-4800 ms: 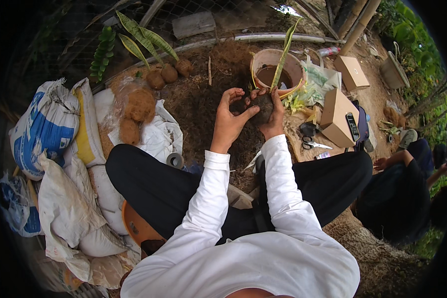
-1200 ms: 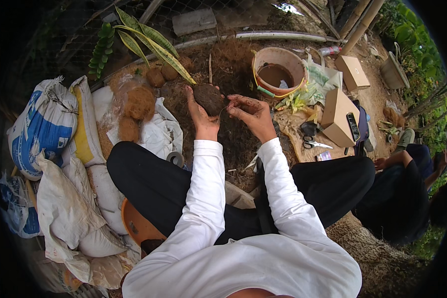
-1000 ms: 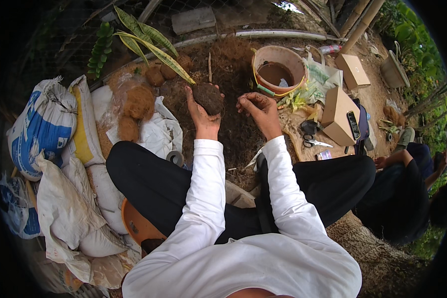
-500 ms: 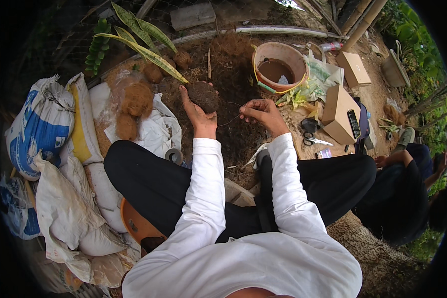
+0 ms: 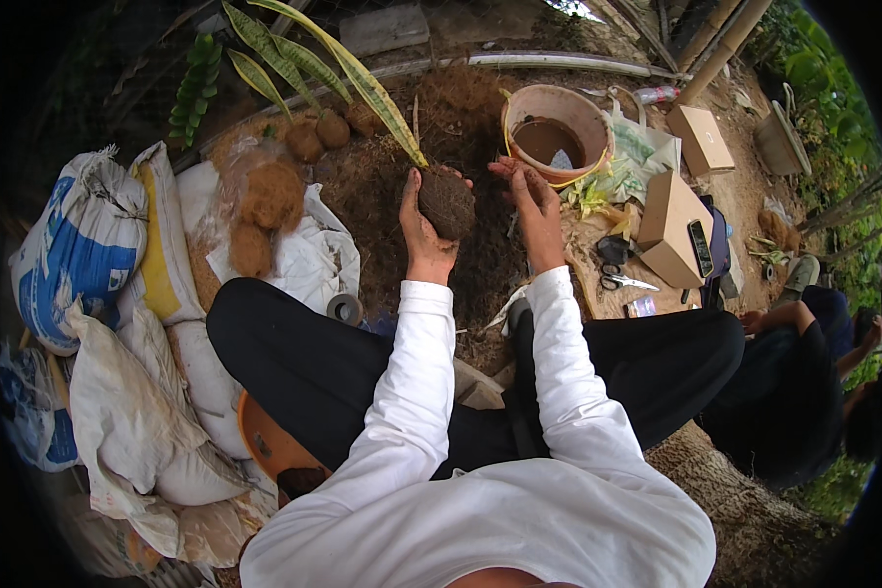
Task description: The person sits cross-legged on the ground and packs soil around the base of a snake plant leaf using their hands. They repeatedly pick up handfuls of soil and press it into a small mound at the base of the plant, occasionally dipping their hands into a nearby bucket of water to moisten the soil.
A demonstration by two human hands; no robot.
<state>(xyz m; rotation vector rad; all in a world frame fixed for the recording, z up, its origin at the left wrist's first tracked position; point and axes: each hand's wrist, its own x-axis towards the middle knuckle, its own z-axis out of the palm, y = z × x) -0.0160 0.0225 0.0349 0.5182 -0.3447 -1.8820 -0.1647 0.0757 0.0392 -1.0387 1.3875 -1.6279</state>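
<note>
My left hand (image 5: 426,235) is closed round a dark brown, fibre-covered root ball (image 5: 448,203), held up above the soil. From its top rises a long yellow-edged snake plant leaf (image 5: 363,80), leaning to the far left. My right hand (image 5: 534,206) is to the right of the ball and apart from it, thumb and fingers pinched near the bucket's rim. A thin thread ran from these fingers to the ball a moment ago; now it barely shows against the dark soil.
A bucket (image 5: 513,110) of muddy water stands far right. Beyond my right knee lie scissors (image 5: 629,282), cardboard boxes (image 5: 668,230) and a phone (image 5: 700,247). Sacks (image 5: 78,245), bagged coir balls (image 5: 270,196) and more potted-up balls (image 5: 305,142) are left. A person (image 5: 779,382) sits at right.
My left hand has moved the root ball and its leaf to the right, turning the leaf more upright. My right hand has risen toward the bucket, its fingers now pointing away from me.
</note>
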